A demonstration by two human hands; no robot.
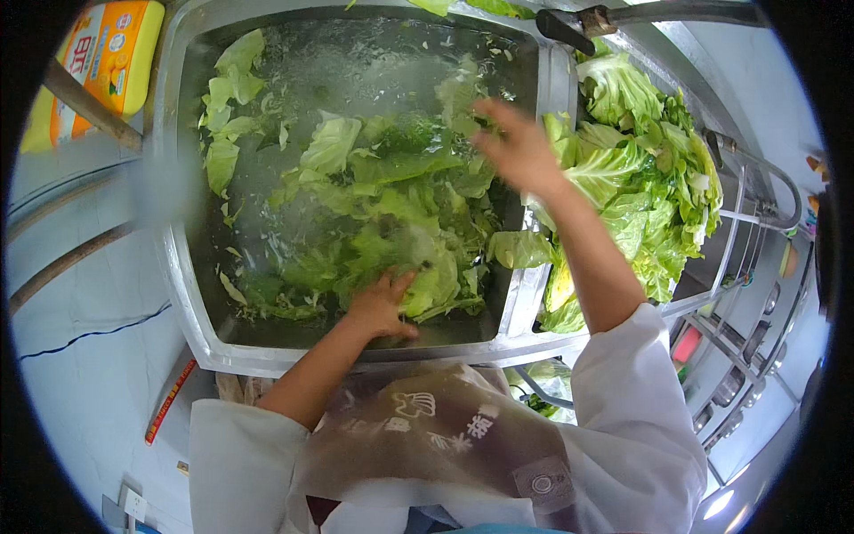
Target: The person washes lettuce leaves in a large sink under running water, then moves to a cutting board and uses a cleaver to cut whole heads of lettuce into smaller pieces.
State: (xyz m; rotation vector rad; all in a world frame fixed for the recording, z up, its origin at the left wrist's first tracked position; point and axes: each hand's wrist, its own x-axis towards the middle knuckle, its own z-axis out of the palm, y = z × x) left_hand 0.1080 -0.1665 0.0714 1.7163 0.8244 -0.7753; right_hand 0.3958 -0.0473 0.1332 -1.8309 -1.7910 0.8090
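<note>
Loose green lettuce leaves (393,200) float in the water of a stainless steel sink (193,294). At the near side of the sink, my left hand (380,310) has its fingers spread against the wet leaves. My right hand (520,153) is over the sink's right side, blurred, with its fingers bent beside a pale leaf (460,93). Whether those fingers hold the leaf is unclear. A large heap of lettuce (627,173) fills the adjoining place on the right, and one leaf (520,249) lies across the divider (527,300).
A dark faucet spout (567,28) reaches over the far right corner. At the far left stands a yellow jug (137,80) with an orange label. A metal rack (724,367) holding bowls is on the right. A red stick-like object (170,404) leans by the left wall.
</note>
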